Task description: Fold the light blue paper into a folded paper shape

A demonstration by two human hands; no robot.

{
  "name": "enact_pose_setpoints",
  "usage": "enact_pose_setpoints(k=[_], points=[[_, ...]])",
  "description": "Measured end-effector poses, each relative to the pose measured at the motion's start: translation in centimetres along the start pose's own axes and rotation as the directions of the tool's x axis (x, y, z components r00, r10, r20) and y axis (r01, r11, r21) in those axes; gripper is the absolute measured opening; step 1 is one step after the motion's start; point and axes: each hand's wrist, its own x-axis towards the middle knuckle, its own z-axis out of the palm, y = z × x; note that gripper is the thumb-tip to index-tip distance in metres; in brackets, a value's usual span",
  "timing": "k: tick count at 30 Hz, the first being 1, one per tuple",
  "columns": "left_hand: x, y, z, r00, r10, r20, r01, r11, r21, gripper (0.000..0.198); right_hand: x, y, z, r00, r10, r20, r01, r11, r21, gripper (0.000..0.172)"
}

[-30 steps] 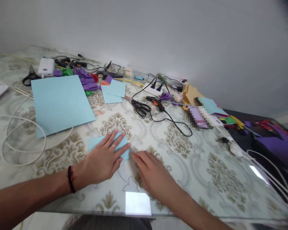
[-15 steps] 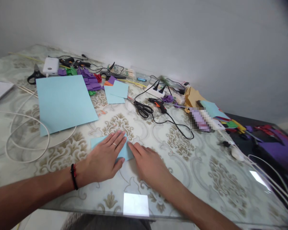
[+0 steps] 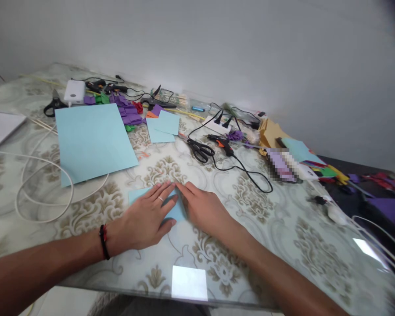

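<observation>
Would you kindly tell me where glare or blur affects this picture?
Head view: bright glare patches on the glossy tabletop, near edge and right; a pixelated patch at right hides detail; upper right corner dark; purple sheet at far right soft; blue paper under the left hand fairly clear.

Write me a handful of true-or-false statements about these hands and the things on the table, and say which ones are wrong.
1. The left hand lies on a small blue sheet. True.
2. The fingertips of the right hand are close to those of the left. True.
3. Only the right hand wears jewellery. False: the left has a ring and a dark bracelet.
4. A glue gun lies beside a pair of scissors. True.
5. No blue sheet is bigger than the small one. False: a larger blue sheet lies farther left.
</observation>
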Motion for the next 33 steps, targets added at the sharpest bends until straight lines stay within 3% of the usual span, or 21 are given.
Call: enact_pose_setpoints(k=[4, 8, 11, 15, 18, 20, 22, 28, 33], points=[[0.1, -0.2, -1.0, 0.984, 0.171, 0.042, -0.161, 0.972, -0.172, 0.044, -0.8, 1.1, 0.2, 0.998, -0.065, 0.014, 0.064, 0.993, 0.102, 0.065], [0.1, 0.0, -1.5, 0.924, 0.378, 0.061, -0.332, 0.870, -0.364, 0.038, -2.0, 1.6, 1.1, 0.963, -0.208, -0.171, 0.241, 0.948, 0.207, 0.061], [0.1, 0.4, -1.5, 0.870, 0.489, 0.060, -0.416, 0.794, -0.443, 0.047, -3.2, 1.5, 1.6, 0.921, -0.293, -0.256, 0.364, 0.884, 0.295, 0.056], [0.2, 0.2, -2.0, 0.860, 0.503, 0.085, -0.391, 0.758, -0.522, 0.042, -5.3, 0.9, 2.3, 0.924, -0.293, -0.244, 0.368, 0.853, 0.370, 0.056], [0.4, -0.8, -2.7, 0.919, 0.387, 0.071, -0.273, 0.757, -0.593, 0.034, -7.0, 0.1, 3.2, 0.946, -0.224, -0.234, 0.295, 0.894, 0.338, 0.061], [0.7, -1.6, -3.0, 0.964, 0.264, 0.027, -0.207, 0.811, -0.547, 0.022, -7.8, -0.7, 3.8, 0.956, -0.169, -0.241, 0.239, 0.923, 0.302, 0.063], [0.9, -2.1, -2.9, 0.977, 0.213, 0.000, -0.192, 0.879, -0.437, 0.019, -8.3, -1.6, 4.3, 0.960, -0.129, -0.249, 0.198, 0.941, 0.275, 0.063], [1.0, -2.1, -1.9, 0.966, 0.257, 0.012, -0.250, 0.950, -0.189, 0.037, -9.1, -2.6, 4.3, 0.933, -0.084, -0.349, 0.195, 0.936, 0.295, 0.048], [0.8, -1.6, -1.8, 0.950, 0.309, 0.034, -0.307, 0.950, -0.054, 0.035, -10.5, -2.6, 4.6, 0.900, -0.096, -0.425, 0.223, 0.939, 0.260, 0.038]])
